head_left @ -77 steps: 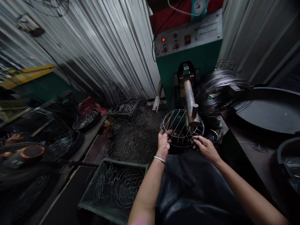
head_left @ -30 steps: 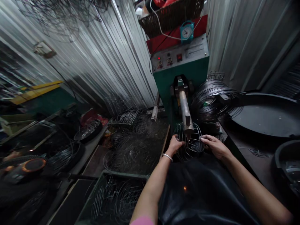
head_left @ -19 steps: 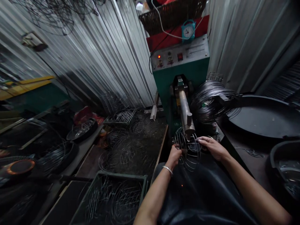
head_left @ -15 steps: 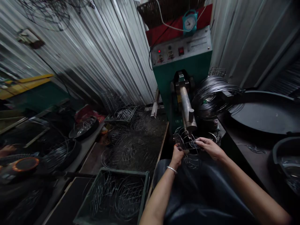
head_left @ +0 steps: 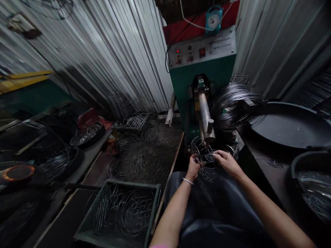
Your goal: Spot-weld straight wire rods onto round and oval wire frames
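Below the metal arm [head_left: 206, 110] of a green welding machine [head_left: 201, 70], I hold a round wire basket [head_left: 200, 173] tilted on its side. My left hand [head_left: 193, 167] is closed around its left part, and a bracelet circles the wrist. My right hand [head_left: 227, 162] pinches a thin wire at the basket's right side. Whether that wire is a loose piece or part of the basket, I cannot tell. The basket's upper wires meet the tip of the machine's arm; the exact contact is too small to make out.
A coil of wire [head_left: 232, 103] hangs right of the machine, beside a wide black pan [head_left: 289, 125] and a dark tub [head_left: 293, 182] with metal parts. On the left, a green crate [head_left: 155, 199] holds wire pieces. A wooden board edge [head_left: 178, 155] runs near my left arm.
My view has shifted slightly, so the surroundings sit a little differently. Both hands keep their grip on the wirework under the machine's arm, with only a small movement.
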`<state>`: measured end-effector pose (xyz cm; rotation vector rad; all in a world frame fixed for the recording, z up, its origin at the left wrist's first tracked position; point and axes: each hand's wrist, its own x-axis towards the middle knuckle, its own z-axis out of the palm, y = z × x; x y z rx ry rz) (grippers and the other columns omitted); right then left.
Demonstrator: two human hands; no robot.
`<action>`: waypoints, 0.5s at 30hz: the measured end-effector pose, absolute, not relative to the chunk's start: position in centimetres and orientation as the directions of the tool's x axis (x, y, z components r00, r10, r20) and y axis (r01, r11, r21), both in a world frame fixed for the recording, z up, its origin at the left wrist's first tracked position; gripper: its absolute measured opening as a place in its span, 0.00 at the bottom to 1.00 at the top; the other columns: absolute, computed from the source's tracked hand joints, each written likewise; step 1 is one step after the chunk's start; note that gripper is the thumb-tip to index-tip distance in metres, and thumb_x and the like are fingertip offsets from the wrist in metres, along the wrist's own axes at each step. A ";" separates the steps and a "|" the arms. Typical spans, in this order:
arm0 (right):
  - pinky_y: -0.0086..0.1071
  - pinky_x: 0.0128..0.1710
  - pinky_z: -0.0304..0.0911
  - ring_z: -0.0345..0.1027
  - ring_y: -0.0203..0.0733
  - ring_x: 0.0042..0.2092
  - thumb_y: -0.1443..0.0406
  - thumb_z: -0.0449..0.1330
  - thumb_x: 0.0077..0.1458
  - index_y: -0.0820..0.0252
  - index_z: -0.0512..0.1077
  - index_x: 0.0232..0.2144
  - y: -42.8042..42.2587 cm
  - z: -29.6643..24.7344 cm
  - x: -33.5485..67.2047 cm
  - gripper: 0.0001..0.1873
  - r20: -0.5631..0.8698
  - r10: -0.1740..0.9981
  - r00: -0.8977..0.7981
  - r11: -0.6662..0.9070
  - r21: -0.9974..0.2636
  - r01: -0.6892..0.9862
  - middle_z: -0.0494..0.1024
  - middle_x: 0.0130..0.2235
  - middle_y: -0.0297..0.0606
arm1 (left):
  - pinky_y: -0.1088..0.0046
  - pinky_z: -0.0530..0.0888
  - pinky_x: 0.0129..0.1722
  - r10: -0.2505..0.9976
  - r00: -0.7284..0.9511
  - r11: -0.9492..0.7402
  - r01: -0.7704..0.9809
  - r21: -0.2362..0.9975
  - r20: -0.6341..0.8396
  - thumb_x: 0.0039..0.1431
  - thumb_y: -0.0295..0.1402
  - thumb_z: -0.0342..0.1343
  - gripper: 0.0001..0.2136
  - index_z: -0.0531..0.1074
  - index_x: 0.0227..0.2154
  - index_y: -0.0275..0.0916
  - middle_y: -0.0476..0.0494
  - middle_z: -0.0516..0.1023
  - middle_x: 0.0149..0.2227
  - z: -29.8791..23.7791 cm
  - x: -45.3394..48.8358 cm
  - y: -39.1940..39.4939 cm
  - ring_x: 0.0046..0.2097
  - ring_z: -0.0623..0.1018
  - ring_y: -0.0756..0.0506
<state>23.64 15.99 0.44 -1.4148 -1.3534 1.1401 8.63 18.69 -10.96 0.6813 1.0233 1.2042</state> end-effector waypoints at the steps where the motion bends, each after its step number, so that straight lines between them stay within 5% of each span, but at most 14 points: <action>1: 0.27 0.24 0.54 0.59 0.34 0.25 0.52 0.58 0.46 0.60 0.72 0.25 16.0 0.5 23.6 0.17 -0.055 0.999 0.001 -0.053 -0.972 0.230 0.70 0.23 0.32 | 0.77 0.66 0.33 0.961 0.040 0.265 -0.421 0.867 -0.274 0.27 0.27 0.71 0.34 0.61 0.41 0.39 0.53 0.65 0.30 -11.0 8.6 18.8 0.30 0.68 0.53; 15: 0.31 0.32 0.62 0.67 0.41 0.33 0.52 0.59 0.46 0.61 0.76 0.32 16.1 -0.2 23.3 0.19 -0.042 0.999 -0.015 -0.038 -0.976 0.217 0.77 0.31 0.38 | 0.80 0.53 0.19 0.931 0.070 0.352 -0.435 0.829 -0.359 0.28 0.32 0.69 0.31 0.60 0.39 0.39 0.54 0.63 0.29 -10.3 8.0 18.8 0.24 0.64 0.57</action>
